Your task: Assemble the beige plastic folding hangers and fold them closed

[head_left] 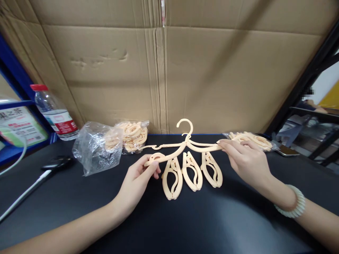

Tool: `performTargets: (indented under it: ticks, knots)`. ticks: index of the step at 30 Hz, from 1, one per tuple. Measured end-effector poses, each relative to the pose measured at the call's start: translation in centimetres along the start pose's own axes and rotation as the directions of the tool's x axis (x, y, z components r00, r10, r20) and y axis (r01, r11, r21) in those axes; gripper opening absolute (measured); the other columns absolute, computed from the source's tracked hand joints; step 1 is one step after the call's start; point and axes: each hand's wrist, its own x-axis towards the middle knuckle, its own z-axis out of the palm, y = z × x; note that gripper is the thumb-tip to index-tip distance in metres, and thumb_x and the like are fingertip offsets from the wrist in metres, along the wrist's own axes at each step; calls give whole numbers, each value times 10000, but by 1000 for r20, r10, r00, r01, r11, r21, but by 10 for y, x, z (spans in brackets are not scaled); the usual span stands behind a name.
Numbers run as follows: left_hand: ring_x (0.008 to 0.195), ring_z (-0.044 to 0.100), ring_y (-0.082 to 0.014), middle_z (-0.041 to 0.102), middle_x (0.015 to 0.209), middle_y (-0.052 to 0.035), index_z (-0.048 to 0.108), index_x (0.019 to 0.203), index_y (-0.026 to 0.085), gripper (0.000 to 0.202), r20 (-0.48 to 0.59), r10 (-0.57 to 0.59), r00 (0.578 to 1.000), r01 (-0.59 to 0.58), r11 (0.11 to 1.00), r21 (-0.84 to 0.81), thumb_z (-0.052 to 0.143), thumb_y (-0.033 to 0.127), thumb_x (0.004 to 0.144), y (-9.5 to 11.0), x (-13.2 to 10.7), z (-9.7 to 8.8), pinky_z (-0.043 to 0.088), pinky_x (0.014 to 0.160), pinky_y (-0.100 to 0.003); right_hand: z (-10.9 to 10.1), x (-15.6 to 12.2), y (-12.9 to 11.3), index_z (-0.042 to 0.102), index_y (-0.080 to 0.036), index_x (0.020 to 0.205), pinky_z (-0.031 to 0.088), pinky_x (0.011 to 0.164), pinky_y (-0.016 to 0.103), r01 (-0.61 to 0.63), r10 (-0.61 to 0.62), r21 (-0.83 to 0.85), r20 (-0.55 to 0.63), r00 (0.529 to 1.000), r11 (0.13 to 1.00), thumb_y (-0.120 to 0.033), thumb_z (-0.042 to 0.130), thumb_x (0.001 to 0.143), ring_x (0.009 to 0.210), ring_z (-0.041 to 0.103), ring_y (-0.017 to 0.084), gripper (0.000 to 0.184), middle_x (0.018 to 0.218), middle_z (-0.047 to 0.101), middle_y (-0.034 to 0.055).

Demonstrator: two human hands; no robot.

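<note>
A cream folding clothes hanger point(176, 153) is held spread out above the table, its hook upward. My left hand point(137, 178) pinches the end of its left arm between thumb and fingers. At the tip of the right arm, my right hand point(245, 158) is closed on the hanger. Just behind it shows a second unfolded hanger point(171, 145), partly hidden by the first. Below lie three folded hangers side by side: a left one point(165, 181), a middle one point(188, 174) and a right one point(218, 173).
Clear bags of folded hangers lie at back left point(132, 132) and behind my right hand point(258, 141). A crumpled plastic bag point(97, 151), a red-capped bottle point(57, 114) and a black plug with white cable point(57, 163) are leftward. Cardboard point(212, 70) stands behind the black table point(201, 225).
</note>
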Motion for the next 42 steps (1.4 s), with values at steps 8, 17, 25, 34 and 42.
performTargets:
  ticks: [8,17,25,34,42]
  knots:
    - [619,513,-137,567,661,24,594,764,187,199,5,-16,1000,16,999,-30,576,363,853,-2,1,0,426,655,-257,1,5,-2,633,-217,1055,520,854,481,-70,79,268,-22,997,961,-93,417,910,976,644,268,288,1363,487,151]
    - [638,505,-128,560,678,31,573,780,185,206,30,-4,1000,4,1000,-20,548,356,892,-2,1,-1,406,673,-252,7,6,-6,591,-231,1200,608,773,424,-438,313,834,340,887,336,-336,632,857,764,700,209,361,1090,694,106]
    - [694,576,-135,641,715,7,614,824,166,178,28,-58,998,62,987,-149,614,338,871,-4,0,0,455,734,-266,10,6,3,696,-228,1042,558,696,338,-512,336,856,463,820,72,-367,703,794,681,605,158,285,868,686,51]
    - [599,546,-93,591,631,29,568,715,153,233,117,-58,991,83,972,-221,673,322,836,6,-8,7,462,608,-205,-4,11,-21,550,-214,1017,514,648,259,-556,168,771,620,766,-311,-326,722,810,642,612,118,291,747,639,-8]
    - [559,535,-79,556,644,38,559,747,152,248,194,-71,978,109,976,-189,641,359,859,13,-17,16,458,551,-191,-19,9,-42,622,-198,984,521,783,284,-592,-145,765,575,805,-254,-304,686,856,847,652,146,178,933,668,41]
